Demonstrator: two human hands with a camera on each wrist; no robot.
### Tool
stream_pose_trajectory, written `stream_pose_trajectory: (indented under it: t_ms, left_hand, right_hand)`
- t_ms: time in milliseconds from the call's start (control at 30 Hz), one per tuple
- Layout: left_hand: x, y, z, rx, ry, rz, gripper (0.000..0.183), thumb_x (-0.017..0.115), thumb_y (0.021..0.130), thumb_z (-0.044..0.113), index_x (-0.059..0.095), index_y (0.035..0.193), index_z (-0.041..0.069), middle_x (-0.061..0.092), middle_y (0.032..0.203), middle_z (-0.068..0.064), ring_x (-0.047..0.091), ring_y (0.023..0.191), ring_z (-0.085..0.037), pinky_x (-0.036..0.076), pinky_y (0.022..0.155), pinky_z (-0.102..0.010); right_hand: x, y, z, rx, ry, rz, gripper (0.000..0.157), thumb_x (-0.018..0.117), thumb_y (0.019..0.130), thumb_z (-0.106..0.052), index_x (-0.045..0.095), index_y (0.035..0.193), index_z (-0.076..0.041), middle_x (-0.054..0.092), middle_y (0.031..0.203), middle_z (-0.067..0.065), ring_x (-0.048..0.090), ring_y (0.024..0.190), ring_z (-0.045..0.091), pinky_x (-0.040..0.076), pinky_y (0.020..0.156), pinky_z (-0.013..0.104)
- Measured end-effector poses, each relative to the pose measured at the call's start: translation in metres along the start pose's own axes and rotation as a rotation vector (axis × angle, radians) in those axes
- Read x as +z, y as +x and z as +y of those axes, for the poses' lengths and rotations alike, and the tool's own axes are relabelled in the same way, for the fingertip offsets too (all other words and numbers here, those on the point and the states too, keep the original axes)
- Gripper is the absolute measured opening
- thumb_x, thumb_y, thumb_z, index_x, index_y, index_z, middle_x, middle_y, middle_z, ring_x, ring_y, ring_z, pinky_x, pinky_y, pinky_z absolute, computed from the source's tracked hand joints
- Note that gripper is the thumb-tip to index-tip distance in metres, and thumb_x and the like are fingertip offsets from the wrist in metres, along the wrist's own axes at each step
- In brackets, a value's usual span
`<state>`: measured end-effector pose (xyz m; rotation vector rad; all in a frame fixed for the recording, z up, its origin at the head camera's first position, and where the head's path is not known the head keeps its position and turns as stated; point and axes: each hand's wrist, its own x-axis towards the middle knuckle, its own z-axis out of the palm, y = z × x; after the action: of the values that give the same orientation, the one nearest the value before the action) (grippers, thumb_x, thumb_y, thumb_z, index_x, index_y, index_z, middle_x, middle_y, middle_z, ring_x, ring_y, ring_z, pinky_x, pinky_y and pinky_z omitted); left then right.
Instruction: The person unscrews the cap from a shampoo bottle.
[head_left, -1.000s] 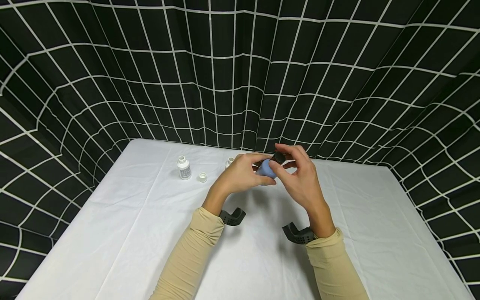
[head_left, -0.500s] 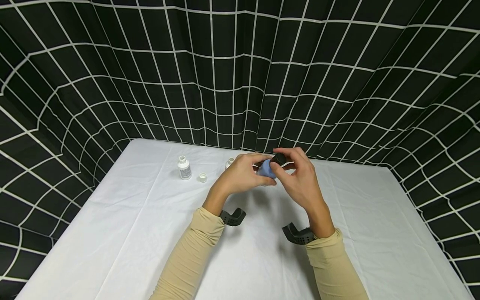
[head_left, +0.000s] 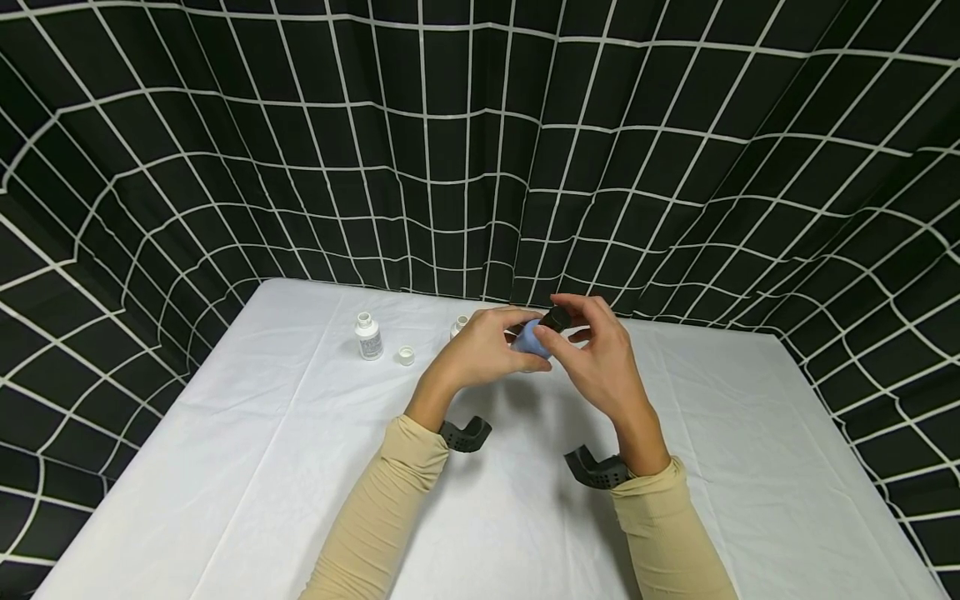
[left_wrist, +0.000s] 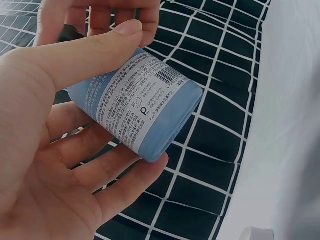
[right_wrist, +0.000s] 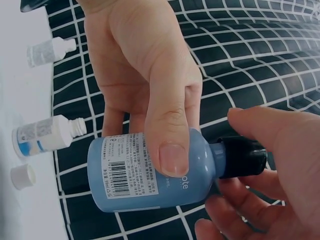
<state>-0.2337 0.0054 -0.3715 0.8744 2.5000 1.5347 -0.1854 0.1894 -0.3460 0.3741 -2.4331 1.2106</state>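
My left hand [head_left: 491, 346] grips a blue bottle [left_wrist: 150, 102] above the white table, thumb on one side and fingers on the other. The bottle [right_wrist: 145, 172] is tilted and has a white printed label with a barcode. Its black cap [right_wrist: 242, 157] points toward my right hand [head_left: 596, 354]. The right thumb and fingers are curled round the cap, with the thumb [right_wrist: 250, 120] on the upper side in the right wrist view. In the left wrist view, the left thumb hides part of the label and the bottle's shoulder.
An uncapped white bottle [head_left: 368, 336] stands at the table's back left, with a white cap [head_left: 406, 355] beside it. Another uncapped white bottle [head_left: 459, 325] is partly hidden behind the left hand. A black gridded curtain [head_left: 450, 150] borders the table.
The right fingers shift slightly at the black cap, and the cap's angle varies a little. The left hand and the things on the table keep their places.
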Motion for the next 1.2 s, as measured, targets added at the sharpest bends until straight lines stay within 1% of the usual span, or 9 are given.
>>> stream_pose_trajectory:
  t_ms: [167,367,533,667,800,900,1033,1100,1200]
  left_hand:
    - [0.000,0.000,-0.001,0.004,0.001,-0.001,0.069,0.088,0.078,0.032,0.063,0.140,0.013,0.069,0.131,0.000,0.072,0.096,-0.011,0.059,0.082,-0.023]
    - [0.000,0.000,-0.001,0.019,0.017,-0.001,0.068,0.088,0.078,0.031,0.063,0.139,0.015,0.070,0.128,0.000,0.070,0.094,-0.010,0.059,0.081,-0.023]
    - [0.000,0.001,-0.001,0.028,0.017,-0.001,0.060,0.088,0.078,0.030,0.067,0.134,0.017,0.072,0.122,0.002,0.069,0.096,-0.010,0.059,0.081,-0.022]
    - [0.001,0.001,-0.001,0.002,0.009,0.010,0.061,0.088,0.079,0.030,0.066,0.135,0.017,0.071,0.125,0.002,0.071,0.100,-0.011,0.059,0.084,-0.023]
    - [0.001,0.003,-0.001,-0.020,0.017,0.044,0.062,0.088,0.080,0.031,0.066,0.136,0.018,0.070,0.124,0.002,0.072,0.103,-0.014,0.059,0.087,-0.025]
    - [0.001,0.004,-0.001,-0.022,0.030,0.082,0.059,0.087,0.080,0.030,0.066,0.134,0.019,0.070,0.122,0.003,0.071,0.105,-0.016,0.059,0.090,-0.028]
    - [0.004,0.006,-0.003,-0.010,0.055,0.144,0.057,0.086,0.082,0.029,0.066,0.134,0.018,0.069,0.125,0.002,0.069,0.108,-0.018,0.058,0.096,-0.033]
    - [0.006,0.007,-0.005,-0.005,0.078,0.177,0.057,0.085,0.082,0.029,0.065,0.135,0.016,0.069,0.126,0.000,0.068,0.107,-0.019,0.057,0.096,-0.035]
    - [0.011,0.009,-0.009,-0.026,0.110,0.213,0.059,0.085,0.083,0.030,0.064,0.137,0.017,0.069,0.128,-0.002,0.067,0.106,-0.020,0.056,0.093,-0.037]
  right_hand:
    - [0.001,0.000,0.000,0.002,-0.011,0.009,0.038,0.079,0.090,-0.024,0.068,0.124,-0.009,0.064,0.107,0.006,0.066,0.099,0.018,0.059,0.081,0.041]
    - [0.001,-0.001,0.000,-0.031,-0.013,0.044,0.034,0.078,0.091,-0.022,0.070,0.121,-0.009,0.065,0.105,0.006,0.066,0.098,0.016,0.057,0.080,0.028]
    - [0.000,-0.002,0.000,-0.032,0.031,0.098,0.035,0.077,0.092,-0.018,0.069,0.124,-0.008,0.067,0.111,0.008,0.062,0.094,0.011,0.056,0.080,0.027]
    - [-0.001,-0.002,-0.001,-0.035,0.074,0.162,0.034,0.077,0.091,-0.014,0.068,0.123,-0.006,0.072,0.114,0.010,0.060,0.088,0.006,0.052,0.078,0.022]
    - [-0.003,0.000,-0.002,-0.047,0.142,0.233,0.030,0.077,0.090,-0.010,0.069,0.118,-0.003,0.074,0.111,0.011,0.060,0.083,0.005,0.050,0.075,0.015]
    - [-0.004,0.000,-0.001,-0.041,0.175,0.253,0.029,0.077,0.089,-0.008,0.068,0.116,-0.001,0.074,0.112,0.012,0.063,0.084,0.004,0.051,0.076,0.013]
    - [-0.003,0.001,0.001,-0.010,0.161,0.235,0.032,0.077,0.089,-0.007,0.065,0.118,0.000,0.072,0.116,0.012,0.065,0.089,0.001,0.053,0.082,0.011]
    - [-0.002,0.001,0.002,0.016,0.153,0.213,0.034,0.076,0.089,-0.005,0.063,0.121,0.001,0.069,0.118,0.012,0.064,0.092,0.000,0.053,0.085,0.009]
    - [0.000,0.002,0.005,0.068,0.145,0.173,0.037,0.074,0.090,-0.003,0.061,0.125,0.000,0.067,0.122,0.012,0.065,0.098,0.006,0.052,0.087,0.007]
